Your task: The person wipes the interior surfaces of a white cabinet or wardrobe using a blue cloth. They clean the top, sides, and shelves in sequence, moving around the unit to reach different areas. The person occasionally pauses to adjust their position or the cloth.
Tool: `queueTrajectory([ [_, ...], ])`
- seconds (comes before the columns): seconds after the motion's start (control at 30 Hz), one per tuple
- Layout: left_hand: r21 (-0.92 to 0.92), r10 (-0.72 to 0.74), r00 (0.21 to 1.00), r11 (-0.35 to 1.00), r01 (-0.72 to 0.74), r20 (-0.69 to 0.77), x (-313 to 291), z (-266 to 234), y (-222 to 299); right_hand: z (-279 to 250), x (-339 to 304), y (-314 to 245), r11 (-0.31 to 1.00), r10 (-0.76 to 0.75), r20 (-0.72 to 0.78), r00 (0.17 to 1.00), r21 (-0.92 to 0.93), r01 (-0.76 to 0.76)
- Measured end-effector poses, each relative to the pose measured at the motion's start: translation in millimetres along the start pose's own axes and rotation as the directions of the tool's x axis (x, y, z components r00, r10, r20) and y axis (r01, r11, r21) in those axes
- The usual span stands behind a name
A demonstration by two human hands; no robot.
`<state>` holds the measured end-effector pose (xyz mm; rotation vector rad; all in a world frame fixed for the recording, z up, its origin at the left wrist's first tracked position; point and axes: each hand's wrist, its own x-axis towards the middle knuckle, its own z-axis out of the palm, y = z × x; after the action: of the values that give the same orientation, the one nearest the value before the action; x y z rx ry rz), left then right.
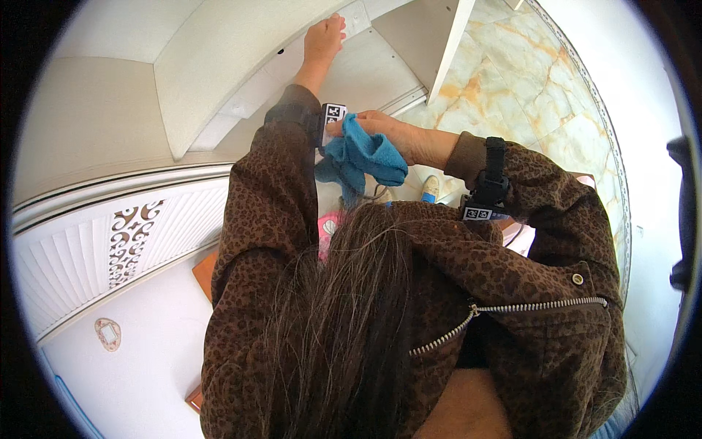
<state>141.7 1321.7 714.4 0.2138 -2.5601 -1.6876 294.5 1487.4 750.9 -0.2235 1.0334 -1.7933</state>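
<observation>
Up inside a white cabinet [219, 66], my left hand [324, 38] reaches out with its fingers curled against a pale strip [358, 17] along the back. Whatever may be inside those fingers is hidden. My right hand [398, 135], lower and nearer to me, is closed on a blue cloth [365, 155]. The cloth hangs bunched beside my left wrist, with its loose ends drooping below the hand.
A white louvred door [135, 241] with a brown scroll panel stands at the left. An upright white panel [450, 51] edges the cabinet at the right, beside marbled floor tiles [523, 80]. Shoes [430, 184] show below the cloth.
</observation>
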Motion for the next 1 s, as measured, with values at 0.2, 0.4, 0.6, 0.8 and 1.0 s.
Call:
queueTrajectory([
  [0.2,-0.353,-0.193,0.949,0.894,0.274,0.248,-7.7,-10.7,14.3,-27.1,12.0,-9.2,0.981,-0.085,0.089,0.992,-0.169,0.099],
  [0.4,-0.548,-0.273,0.91,0.731,0.407,0.312,-9.3,-7.8,33.5,-46.3,33.3,-31.6,0.749,-0.417,0.115,0.902,-0.519,0.412],
  [0.6,-0.606,-0.359,0.844,0.588,0.536,0.398,-13.3,2.1,32.8,-40.9,44.3,-26.7,0.655,-0.414,0.268,0.87,-0.576,0.489],
  [0.8,-0.659,-0.397,0.813,0.48,0.579,0.425,-14.9,9.0,21.2,-39.0,41.0,-18.9,0.703,-0.437,0.24,0.867,-0.51,0.496],
  [1.0,-0.7,-0.429,0.807,0.422,0.576,0.406,-16.2,12.7,20.9,-44.1,48.3,-6.3,0.723,-0.446,0.247,0.86,-0.467,0.509],
])
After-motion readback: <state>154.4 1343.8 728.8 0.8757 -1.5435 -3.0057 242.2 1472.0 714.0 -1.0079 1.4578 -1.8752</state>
